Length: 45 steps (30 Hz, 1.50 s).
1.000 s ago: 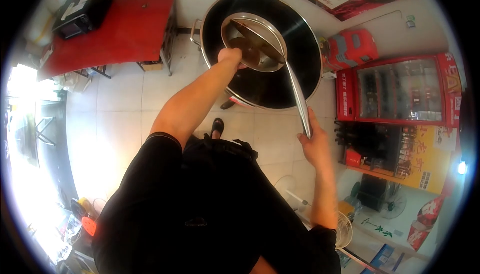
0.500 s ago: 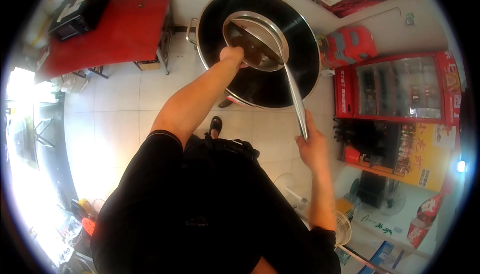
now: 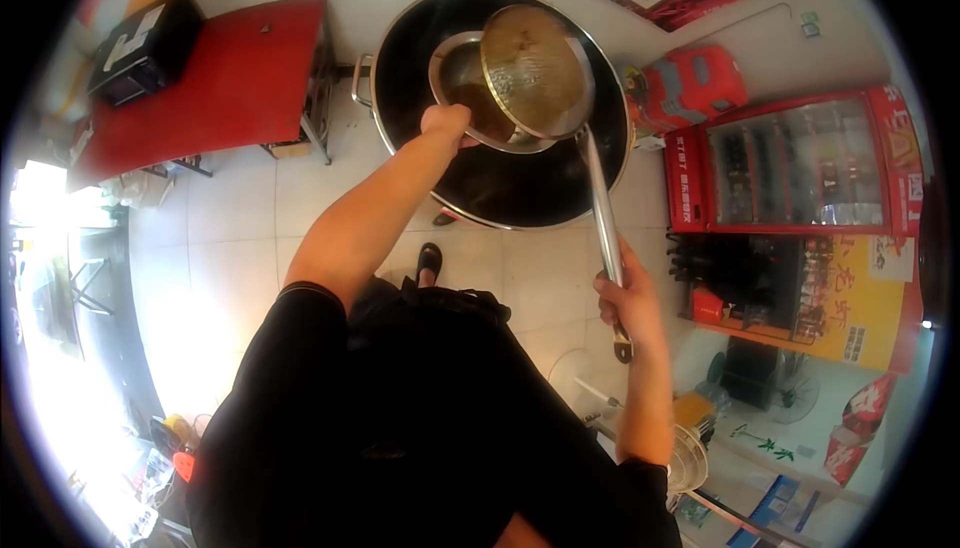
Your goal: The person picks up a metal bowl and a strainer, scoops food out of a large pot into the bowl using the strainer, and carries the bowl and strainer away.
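My left hand [image 3: 447, 124] is closed on the near left rim of a metal bowl [image 3: 547, 146], which is over a large dark pot [image 3: 510, 191]. Brownish contents show in the bowl. Closed round a long metal handle, my right hand [image 3: 628, 293] holds a strainer [image 3: 535, 73] whose round mesh head is tilted over the bowl's right part. The handle's dark end sticks out below my fingers. My left fingertips are partly hidden at the rim.
A red table [image 3: 250, 78] with a black appliance [image 3: 148, 53] stands at the upper left. At the right are a red glass-door fridge [image 3: 795, 168] and a red machine [image 3: 697, 86]. A basket [image 3: 688, 460] is at the lower right. A foot [image 3: 429, 263] shows below the pot.
The strainer head has turned so its round mesh faces the camera, and more of its handle end shows below my right hand. The view has shifted slightly.
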Available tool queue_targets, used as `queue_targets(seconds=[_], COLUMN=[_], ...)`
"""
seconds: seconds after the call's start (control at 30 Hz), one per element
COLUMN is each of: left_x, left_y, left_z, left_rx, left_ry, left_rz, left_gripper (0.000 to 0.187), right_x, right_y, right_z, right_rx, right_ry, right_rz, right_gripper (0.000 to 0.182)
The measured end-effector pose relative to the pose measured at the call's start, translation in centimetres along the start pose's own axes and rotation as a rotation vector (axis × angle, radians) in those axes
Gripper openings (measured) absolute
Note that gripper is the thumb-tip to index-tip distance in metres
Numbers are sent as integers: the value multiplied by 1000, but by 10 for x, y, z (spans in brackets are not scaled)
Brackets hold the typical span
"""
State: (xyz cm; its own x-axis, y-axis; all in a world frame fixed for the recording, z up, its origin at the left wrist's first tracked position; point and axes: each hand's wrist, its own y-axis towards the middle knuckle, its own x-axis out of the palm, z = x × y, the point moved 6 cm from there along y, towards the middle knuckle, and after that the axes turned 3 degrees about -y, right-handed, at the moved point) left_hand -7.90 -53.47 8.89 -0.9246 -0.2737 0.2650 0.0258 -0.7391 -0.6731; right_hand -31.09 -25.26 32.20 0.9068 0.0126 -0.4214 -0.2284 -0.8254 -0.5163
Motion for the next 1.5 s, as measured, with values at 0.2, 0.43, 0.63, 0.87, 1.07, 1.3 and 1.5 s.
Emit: queue_targets(seconds=[0.2,0.43,0.63,0.87,1.07,1.3,1.5], left_x=[-12,-66,-113,-158,-152,-157,-152], left_y=[-18,-57,-91,-119,-143,-146,-143], left_z=[68,149,172,143,126,119,117], left_rx=[69,151,168,165,162,130,120], left_ry=[-17,89,42,10,-37,-70,-132], left_rz=[-129,-121,-34,110,246,300,340], left_gripper=[12,14,17,22,24,27,33], right_x=[-45,-72,-82,-28,20,40,61], right_y=[-6,16,120,345,455,499,497], right_z=[38,38,8,-2,24,89,153], right_rx=[-2,-98,18,-352,-146,62,383], right_ry=[859,765,-174,-1240,-1108,-1087,-902], right_rz=[-265,-278,-37,57,104,64,-368], right_gripper=[71,63,29,26,30,28,19])
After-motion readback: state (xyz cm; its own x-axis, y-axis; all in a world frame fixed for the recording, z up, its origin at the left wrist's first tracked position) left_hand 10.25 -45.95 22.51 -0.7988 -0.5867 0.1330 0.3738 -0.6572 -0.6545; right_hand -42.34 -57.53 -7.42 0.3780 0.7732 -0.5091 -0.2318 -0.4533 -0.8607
